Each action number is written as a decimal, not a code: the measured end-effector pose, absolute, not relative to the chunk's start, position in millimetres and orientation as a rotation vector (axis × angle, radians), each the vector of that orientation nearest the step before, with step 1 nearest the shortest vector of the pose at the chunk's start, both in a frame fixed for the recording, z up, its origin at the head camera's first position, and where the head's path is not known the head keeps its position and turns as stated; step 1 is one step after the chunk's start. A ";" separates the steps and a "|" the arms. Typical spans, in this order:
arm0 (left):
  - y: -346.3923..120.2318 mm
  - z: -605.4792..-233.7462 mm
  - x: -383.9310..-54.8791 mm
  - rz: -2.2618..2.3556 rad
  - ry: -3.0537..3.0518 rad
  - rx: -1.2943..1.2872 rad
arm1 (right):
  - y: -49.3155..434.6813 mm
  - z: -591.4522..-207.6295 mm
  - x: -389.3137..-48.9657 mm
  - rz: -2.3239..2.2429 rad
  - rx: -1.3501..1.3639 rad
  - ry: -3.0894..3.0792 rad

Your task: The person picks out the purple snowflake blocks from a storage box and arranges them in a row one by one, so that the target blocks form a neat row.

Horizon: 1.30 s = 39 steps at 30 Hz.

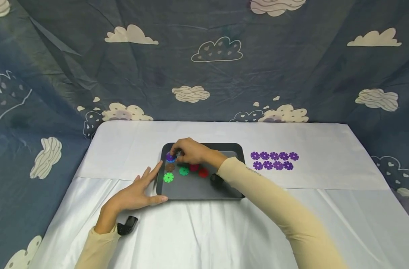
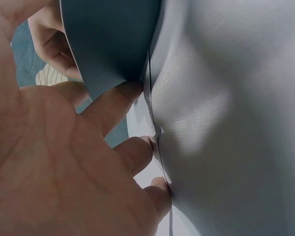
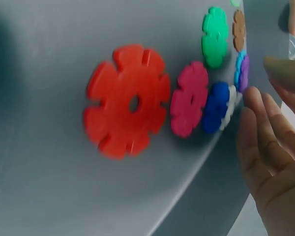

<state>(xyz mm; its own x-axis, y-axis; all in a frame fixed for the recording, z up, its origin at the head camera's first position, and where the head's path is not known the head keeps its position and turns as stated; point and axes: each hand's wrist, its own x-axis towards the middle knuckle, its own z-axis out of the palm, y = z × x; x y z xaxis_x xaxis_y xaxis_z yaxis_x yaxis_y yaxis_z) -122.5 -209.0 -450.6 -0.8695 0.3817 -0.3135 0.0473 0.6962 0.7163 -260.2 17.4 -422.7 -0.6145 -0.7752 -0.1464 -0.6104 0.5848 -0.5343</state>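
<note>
My right hand [image 1: 191,151] reaches over the far left corner of a dark grey tray [image 1: 191,192]. Its fingertips are right by a purple notched disc [image 3: 244,73], which overlaps a light blue one; in the right wrist view thumb and fingers stand apart. Nearby lie a blue disc [image 3: 215,109] against a white one [image 3: 229,109], a pink-red disc [image 3: 183,109] and a red disc [image 3: 108,93]. My left hand [image 1: 134,195] touches the tray's left side with its fingers spread, its thumb at the near left corner. Part of the corner is hidden under the right hand.
A brown disc [image 1: 169,167], a bright green disc [image 1: 168,177] and a darker green disc [image 1: 184,171] also lie in the tray. Right of it, several purple discs [image 1: 274,156] lie in two rows on the white tablecloth [image 1: 325,164]. A cloud-patterned dark cloth [image 1: 224,82] hangs behind.
</note>
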 end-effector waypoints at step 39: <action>-208.3 -451.1 -123.5 1.046 2.447 0.315 | -4.7 -439.1 -253.2 -0.689 -0.921 2.573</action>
<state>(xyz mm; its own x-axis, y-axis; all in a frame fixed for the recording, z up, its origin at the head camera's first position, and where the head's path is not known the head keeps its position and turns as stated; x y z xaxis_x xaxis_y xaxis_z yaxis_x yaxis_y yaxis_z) -123.5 -208.3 -451.1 -0.8690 0.3775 -0.3198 0.0299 0.6852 0.7277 -253.2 -4.7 -439.1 -0.7398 -0.6592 -0.1347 -0.5038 0.6754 -0.5385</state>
